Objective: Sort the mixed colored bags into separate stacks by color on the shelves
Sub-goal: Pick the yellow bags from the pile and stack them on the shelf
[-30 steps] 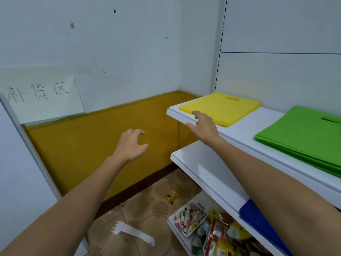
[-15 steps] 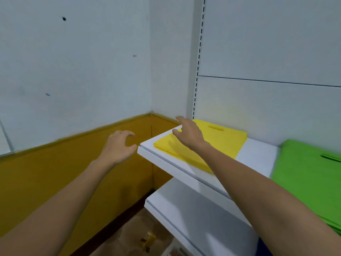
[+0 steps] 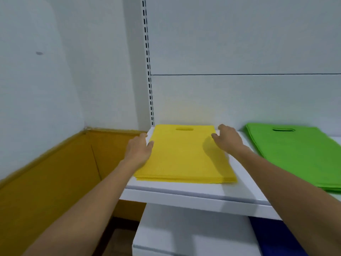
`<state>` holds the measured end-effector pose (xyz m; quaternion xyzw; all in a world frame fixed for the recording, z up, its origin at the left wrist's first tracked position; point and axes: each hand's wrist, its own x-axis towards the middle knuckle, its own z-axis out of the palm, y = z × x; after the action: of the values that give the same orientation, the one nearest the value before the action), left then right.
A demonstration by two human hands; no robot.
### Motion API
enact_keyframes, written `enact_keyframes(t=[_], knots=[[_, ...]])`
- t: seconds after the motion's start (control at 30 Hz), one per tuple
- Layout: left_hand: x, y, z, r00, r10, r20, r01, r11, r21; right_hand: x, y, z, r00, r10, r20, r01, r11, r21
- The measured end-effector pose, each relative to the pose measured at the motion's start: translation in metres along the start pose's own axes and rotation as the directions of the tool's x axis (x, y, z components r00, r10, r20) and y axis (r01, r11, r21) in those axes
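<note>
A stack of yellow bags [image 3: 184, 156] lies flat on the upper white shelf [image 3: 193, 193], handle cut-outs toward the wall. My left hand [image 3: 139, 150] rests against the stack's left edge with its fingers relaxed. At the stack's right edge, near the far corner, is my right hand [image 3: 227, 138], fingers loosely bent and touching the top bag. Neither hand grips anything. To the right on the same shelf sits a stack of green bags [image 3: 299, 154]. A blue bag [image 3: 276, 237] shows on the lower shelf at the bottom right.
A slotted shelf upright [image 3: 148, 71] runs up the white back panel. The lower white shelf [image 3: 190, 231] juts out below the upper one. On the left, a wall with a mustard-yellow lower band [image 3: 55, 182] meets the shelf unit in a corner.
My view has turned to face the shelf squarely. My left hand has come from mid-air onto the yellow stack's left edge, and my right hand has shifted to its right side.
</note>
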<state>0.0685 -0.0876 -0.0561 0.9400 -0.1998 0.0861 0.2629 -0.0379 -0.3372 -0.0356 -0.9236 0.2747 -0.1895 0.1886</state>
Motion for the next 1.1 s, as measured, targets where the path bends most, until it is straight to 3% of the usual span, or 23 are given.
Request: enact_keyframes(t=[0.13, 0.37, 0.57, 0.73, 0.83, 1.0, 1.1], knots=[[0.018, -0.002, 0.020, 0.994, -0.032, 0.104, 0.034, 0.999, -0.021, -0.023, 0.008, 0.013, 0.987, 0.157, 0.020, -0.156, 0.987, -0.037], [0.033, -0.013, 0.035, 1.000, -0.011, -0.021, 0.008, 0.988, -0.157, -0.017, 0.000, 0.025, 0.935, 0.337, -0.110, -0.340, 0.940, -0.011], [0.032, -0.014, 0.037, 0.985, -0.117, -0.128, 0.080, 0.961, -0.265, -0.016, 0.002, 0.039, 0.935, 0.267, -0.234, -0.290, 0.955, -0.066], [0.029, -0.011, 0.034, 0.988, -0.036, -0.147, -0.005, 0.963, -0.271, -0.016, 0.005, 0.040, 0.939, 0.179, -0.295, -0.222, 0.968, -0.120], [0.029, -0.011, 0.034, 0.986, -0.063, -0.151, 0.013, 0.950, -0.312, -0.016, 0.005, 0.043, 0.935, 0.087, -0.343, -0.133, 0.985, -0.114], [0.028, -0.012, 0.032, 0.992, -0.089, -0.092, 0.054, 0.943, -0.329, -0.016, 0.001, 0.044, 0.961, 0.013, -0.276, -0.047, 0.992, -0.116], [0.027, -0.012, 0.033, 0.996, -0.028, -0.086, 0.011, 0.982, -0.190, -0.015, 0.000, 0.044, 0.976, 0.030, -0.216, -0.071, 0.981, -0.182]])
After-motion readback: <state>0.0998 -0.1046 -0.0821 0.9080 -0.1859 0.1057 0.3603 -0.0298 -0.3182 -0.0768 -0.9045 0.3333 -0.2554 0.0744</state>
